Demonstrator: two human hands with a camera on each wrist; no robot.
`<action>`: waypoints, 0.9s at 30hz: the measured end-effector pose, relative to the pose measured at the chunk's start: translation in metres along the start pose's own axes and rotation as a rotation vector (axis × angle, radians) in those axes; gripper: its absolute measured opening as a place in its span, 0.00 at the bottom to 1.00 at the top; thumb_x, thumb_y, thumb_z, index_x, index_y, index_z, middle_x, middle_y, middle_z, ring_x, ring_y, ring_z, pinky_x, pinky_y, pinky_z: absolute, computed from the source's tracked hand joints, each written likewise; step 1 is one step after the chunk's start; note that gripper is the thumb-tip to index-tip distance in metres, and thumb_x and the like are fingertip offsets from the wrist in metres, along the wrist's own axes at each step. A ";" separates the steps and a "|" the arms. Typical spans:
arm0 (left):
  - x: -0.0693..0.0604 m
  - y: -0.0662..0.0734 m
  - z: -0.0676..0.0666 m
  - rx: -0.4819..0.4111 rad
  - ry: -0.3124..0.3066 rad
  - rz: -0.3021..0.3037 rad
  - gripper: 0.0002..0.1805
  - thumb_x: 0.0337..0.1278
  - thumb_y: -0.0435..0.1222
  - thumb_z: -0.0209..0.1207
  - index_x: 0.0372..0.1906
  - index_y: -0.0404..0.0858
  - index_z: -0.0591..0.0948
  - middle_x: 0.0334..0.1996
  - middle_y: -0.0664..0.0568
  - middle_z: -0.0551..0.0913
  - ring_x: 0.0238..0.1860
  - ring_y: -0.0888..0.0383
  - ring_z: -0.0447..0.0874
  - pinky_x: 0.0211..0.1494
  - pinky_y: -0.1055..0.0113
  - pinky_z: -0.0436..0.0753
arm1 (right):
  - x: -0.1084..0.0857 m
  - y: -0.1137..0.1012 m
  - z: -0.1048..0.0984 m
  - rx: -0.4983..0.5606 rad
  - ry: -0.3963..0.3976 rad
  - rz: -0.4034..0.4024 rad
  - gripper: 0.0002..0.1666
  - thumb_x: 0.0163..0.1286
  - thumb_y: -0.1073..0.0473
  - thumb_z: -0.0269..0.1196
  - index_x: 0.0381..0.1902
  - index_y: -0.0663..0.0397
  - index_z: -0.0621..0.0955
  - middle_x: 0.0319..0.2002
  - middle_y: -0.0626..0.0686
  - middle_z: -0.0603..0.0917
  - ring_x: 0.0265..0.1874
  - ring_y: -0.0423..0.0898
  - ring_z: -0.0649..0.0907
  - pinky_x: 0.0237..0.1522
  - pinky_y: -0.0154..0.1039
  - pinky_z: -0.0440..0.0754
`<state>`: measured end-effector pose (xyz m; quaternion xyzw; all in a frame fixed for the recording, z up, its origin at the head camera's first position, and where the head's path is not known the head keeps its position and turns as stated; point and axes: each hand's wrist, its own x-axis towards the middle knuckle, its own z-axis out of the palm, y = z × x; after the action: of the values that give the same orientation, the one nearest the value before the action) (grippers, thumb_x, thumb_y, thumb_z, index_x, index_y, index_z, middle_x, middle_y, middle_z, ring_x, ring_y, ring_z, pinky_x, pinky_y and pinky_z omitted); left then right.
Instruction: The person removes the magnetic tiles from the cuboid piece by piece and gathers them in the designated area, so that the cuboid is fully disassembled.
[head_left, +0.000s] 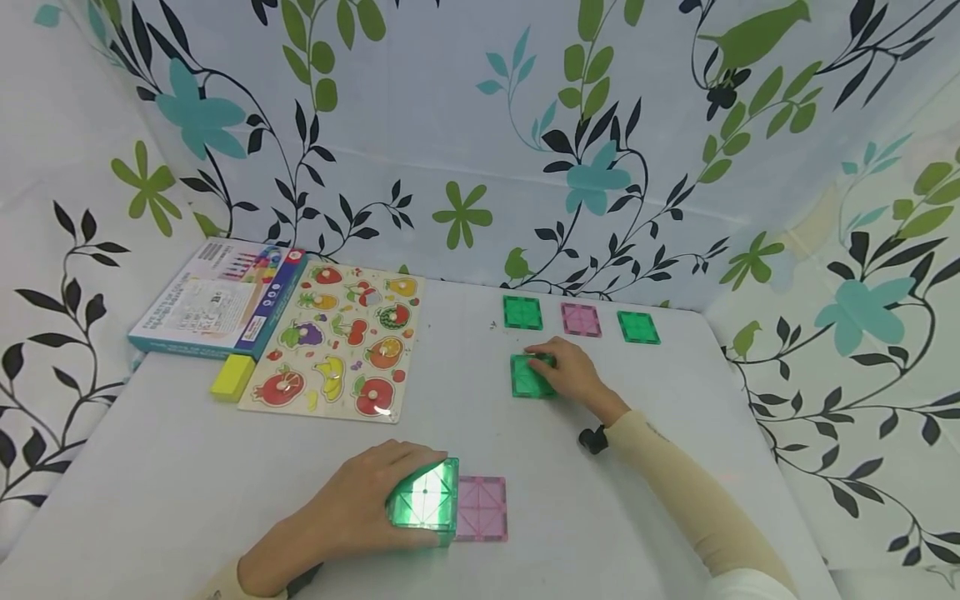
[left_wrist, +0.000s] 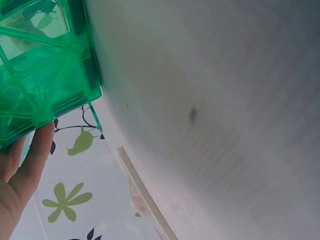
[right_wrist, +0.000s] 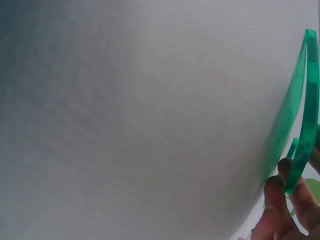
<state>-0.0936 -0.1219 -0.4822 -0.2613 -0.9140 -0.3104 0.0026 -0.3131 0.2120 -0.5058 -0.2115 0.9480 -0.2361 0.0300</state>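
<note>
- The left hand [head_left: 367, 500] holds a green tile shape [head_left: 425, 497] firmly, with its fingers at the far side and its thumb at the near side. In the left wrist view this shape seems to have more than one panel.
- A flat pink tile [head_left: 482, 508] lies on the white table [head_left: 450, 433], just to the right of this shape; if their edges touch, I cannot tell.
- The right hand [head_left: 572, 375] pinches a single green tile [head_left: 524, 380] between thumb and fingers, at its right side. In the right wrist view this tile is seen along its edge.
- The main relation, in my judgement: the single green tile lies farther away and to the right of the green tile shape, well apart from it. The tile is square, so it has no long axis. The right hand is the nearer one; the left hand is nearer to the flat pink tile.
- Beyond the right hand there is a row of three tiles: a green one [head_left: 522, 312], a pink one [head_left: 581, 320] and another green one [head_left: 638, 327].
- The box [head_left: 225, 292] at the left carries a white label [head_left: 210, 308] and small print, too small for reading. On the tiles I can read no brand.
</note>
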 end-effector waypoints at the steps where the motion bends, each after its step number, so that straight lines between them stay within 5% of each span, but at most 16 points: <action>1: 0.000 0.000 0.000 0.002 0.003 0.003 0.42 0.43 0.68 0.71 0.67 0.63 0.75 0.58 0.68 0.81 0.55 0.66 0.78 0.55 0.59 0.86 | -0.001 -0.001 0.000 -0.034 0.013 -0.001 0.18 0.74 0.51 0.64 0.58 0.47 0.86 0.47 0.53 0.88 0.35 0.45 0.77 0.35 0.37 0.72; 5: 0.001 0.000 0.000 0.013 0.005 0.008 0.42 0.43 0.69 0.71 0.67 0.63 0.75 0.58 0.68 0.81 0.55 0.66 0.78 0.54 0.59 0.86 | -0.007 -0.004 -0.003 -0.151 0.035 -0.003 0.25 0.71 0.42 0.66 0.60 0.47 0.85 0.50 0.54 0.88 0.37 0.46 0.81 0.35 0.40 0.79; 12: 0.000 0.000 0.000 0.010 -0.005 -0.004 0.43 0.43 0.69 0.71 0.68 0.63 0.75 0.59 0.67 0.81 0.56 0.65 0.78 0.55 0.58 0.86 | -0.023 -0.003 -0.006 -0.208 -0.055 -0.025 0.46 0.53 0.31 0.75 0.67 0.44 0.80 0.65 0.58 0.81 0.61 0.57 0.80 0.57 0.56 0.84; 27: 0.001 0.001 -0.003 0.008 -0.017 -0.022 0.43 0.43 0.69 0.70 0.68 0.62 0.75 0.59 0.66 0.81 0.56 0.64 0.79 0.54 0.58 0.87 | -0.024 -0.009 0.001 -0.198 -0.032 -0.077 0.36 0.60 0.39 0.74 0.63 0.46 0.83 0.66 0.57 0.80 0.64 0.59 0.77 0.62 0.57 0.80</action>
<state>-0.0945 -0.1222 -0.4793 -0.2536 -0.9180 -0.3046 -0.0075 -0.2877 0.2146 -0.5038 -0.2532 0.9573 -0.1389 0.0150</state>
